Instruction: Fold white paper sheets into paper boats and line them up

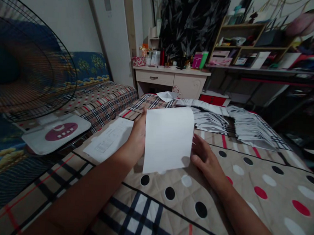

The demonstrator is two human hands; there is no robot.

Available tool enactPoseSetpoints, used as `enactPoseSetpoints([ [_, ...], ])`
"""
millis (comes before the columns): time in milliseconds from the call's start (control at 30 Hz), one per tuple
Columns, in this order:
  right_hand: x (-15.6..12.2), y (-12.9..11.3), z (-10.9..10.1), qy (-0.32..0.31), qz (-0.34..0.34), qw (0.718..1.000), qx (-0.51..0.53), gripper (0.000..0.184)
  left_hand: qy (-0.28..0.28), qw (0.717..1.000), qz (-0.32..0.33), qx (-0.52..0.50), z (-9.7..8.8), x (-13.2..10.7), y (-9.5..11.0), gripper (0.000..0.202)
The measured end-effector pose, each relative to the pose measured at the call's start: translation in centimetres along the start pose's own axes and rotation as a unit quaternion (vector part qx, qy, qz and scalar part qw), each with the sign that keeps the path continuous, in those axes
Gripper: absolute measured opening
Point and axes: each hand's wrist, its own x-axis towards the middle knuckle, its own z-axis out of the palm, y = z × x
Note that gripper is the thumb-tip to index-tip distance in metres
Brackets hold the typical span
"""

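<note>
My left hand [138, 134] grips the left edge of a blank white sheet of paper [167, 137] and lifts it off the quilted bed cover [248, 187]. The sheet curls over at its top edge. My right hand [206, 159] lies low on the cover at the sheet's lower right edge, fingers stretched toward the paper; its fingertips are hidden behind the sheet. A printed white sheet [109, 139] lies flat to the left of my left hand.
Rows of folded white papers [241, 124] fan across the far right of the bed; one folded paper [167, 95] sits at its far edge. An electric fan [29, 70] stands at left with its base [55, 132]. A small dresser [172, 81] and cluttered shelves [252, 45] stand beyond.
</note>
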Motion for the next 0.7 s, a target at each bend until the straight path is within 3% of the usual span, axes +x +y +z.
enactPoseSetpoints([
  [133, 0.1, -0.9, 0.4, 0.048, 0.068, 0.99, 0.118, 0.059, -0.002, 0.999, -0.027, 0.034, -1.4, 0.6, -2.7, 0.045],
  [200, 0.2, -0.9, 0.2, 0.103, 0.096, 0.981, 0.135, 0.061, 0.018, 0.997, 0.012, 0.067, -2.1, 1.2, -3.8, 0.035],
  [267, 0.3, -0.7, -0.2, 0.171, 0.1, 0.969, 0.146, 0.062, 0.004, 0.985, 0.093, 0.144, -3.0, 1.9, -4.5, 0.024],
  [333, 0.4, -0.2, -0.7, 0.217, 0.103, 0.959, 0.152, 0.055, -0.03, 0.95, 0.176, 0.254, -3.7, 2.4, -4.8, 0.033],
  [433, 0.4, 0.1, -1.0, 0.244, 0.124, 0.95, 0.153, 0.039, -0.122, 0.865, 0.265, 0.41, -4.2, 2.2, -5.0, 0.049],
  [500, 0.4, 0.1, -1.0, 0.246, 0.132, 0.949, 0.146, 0.033, -0.16, 0.812, 0.327, 0.456, -4.0, 1.7, -5.0, 0.059],
  [567, 0.3, -0.1, -0.8, 0.24, 0.127, 0.954, 0.128, 0.03, -0.179, 0.779, 0.376, 0.468, -3.7, 1.2, -5.1, 0.063],
  [700, 0.2, 0.0, -0.7, 0.211, 0.121, 0.965, 0.096, 0.022, -0.245, 0.735, 0.411, 0.481, -3.9, 1.2, -5.5, 0.033],
])
